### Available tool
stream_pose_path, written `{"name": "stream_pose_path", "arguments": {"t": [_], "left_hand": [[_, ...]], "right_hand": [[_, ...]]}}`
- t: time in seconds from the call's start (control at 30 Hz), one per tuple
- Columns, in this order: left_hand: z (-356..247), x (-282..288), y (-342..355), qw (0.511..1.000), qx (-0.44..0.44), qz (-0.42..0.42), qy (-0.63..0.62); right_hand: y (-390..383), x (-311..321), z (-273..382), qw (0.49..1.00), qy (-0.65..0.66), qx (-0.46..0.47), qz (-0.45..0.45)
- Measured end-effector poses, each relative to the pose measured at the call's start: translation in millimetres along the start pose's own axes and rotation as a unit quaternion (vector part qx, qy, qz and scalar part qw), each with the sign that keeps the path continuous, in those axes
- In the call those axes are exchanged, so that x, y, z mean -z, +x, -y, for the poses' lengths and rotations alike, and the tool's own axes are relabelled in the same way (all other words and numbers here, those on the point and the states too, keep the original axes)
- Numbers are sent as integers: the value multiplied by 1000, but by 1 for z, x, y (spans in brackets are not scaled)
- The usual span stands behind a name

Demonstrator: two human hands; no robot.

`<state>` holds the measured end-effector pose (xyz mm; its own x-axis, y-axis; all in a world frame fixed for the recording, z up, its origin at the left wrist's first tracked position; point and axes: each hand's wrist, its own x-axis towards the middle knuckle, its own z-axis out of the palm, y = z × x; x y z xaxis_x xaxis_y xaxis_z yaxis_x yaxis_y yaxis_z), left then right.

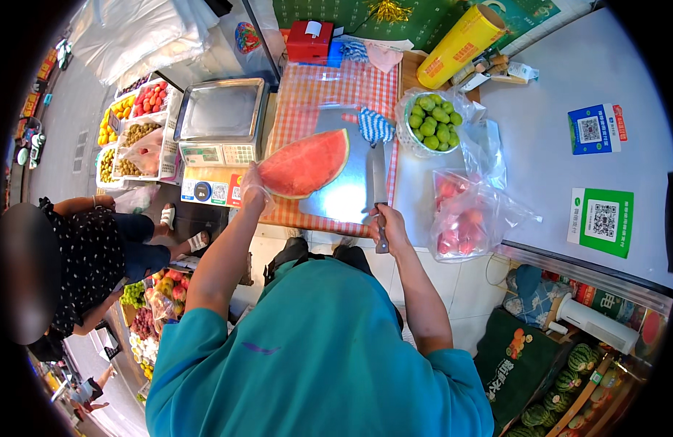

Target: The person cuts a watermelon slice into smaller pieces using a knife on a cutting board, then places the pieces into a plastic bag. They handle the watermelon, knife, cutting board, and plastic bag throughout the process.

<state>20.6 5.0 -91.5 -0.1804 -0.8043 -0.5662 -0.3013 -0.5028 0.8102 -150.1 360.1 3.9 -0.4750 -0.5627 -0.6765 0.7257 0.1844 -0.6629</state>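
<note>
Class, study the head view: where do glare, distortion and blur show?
Head view: white glare on the metal sheet near the watermelon piece; head view: the fisheye tips the bystander sideways; head view: grey blur covers that bystander's head.

Left hand (254, 192) holding the left end of a watermelon piece (311, 164), right hand (392, 227) gripping a knife (379, 175) by its handle, metal board (354, 191) on a checked cloth (318, 224), scale (221, 116) at left, green fruit (433, 121) and bagged red fruit (461, 218) at right
</note>
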Motion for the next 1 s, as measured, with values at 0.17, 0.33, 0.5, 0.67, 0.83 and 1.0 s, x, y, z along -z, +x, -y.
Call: {"name": "stream_pose_path", "arguments": {"t": [0.17,0.33,0.5,0.67,0.83,1.0], "left_hand": [[-9,-9,-17,999,3,-5,-46],[-12,-9,-11,1000,4,-8,28],[-49,-34,-60,990,-23,-39,137],[-47,-59,-74,987,-14,-48,153],[-35,-61,-57,996,12,-24,82],[-43,-66,-67,992,44,-47,105]], "right_hand": [[16,-13,-11,983,-139,74,-93],[38,-50,5,826,-470,230,-211],[20,-84,35,784,-530,266,-182],[20,-96,41,743,-586,268,-183],[22,-106,41,722,-630,250,-139],[29,-120,32,722,-641,224,-133]]}}
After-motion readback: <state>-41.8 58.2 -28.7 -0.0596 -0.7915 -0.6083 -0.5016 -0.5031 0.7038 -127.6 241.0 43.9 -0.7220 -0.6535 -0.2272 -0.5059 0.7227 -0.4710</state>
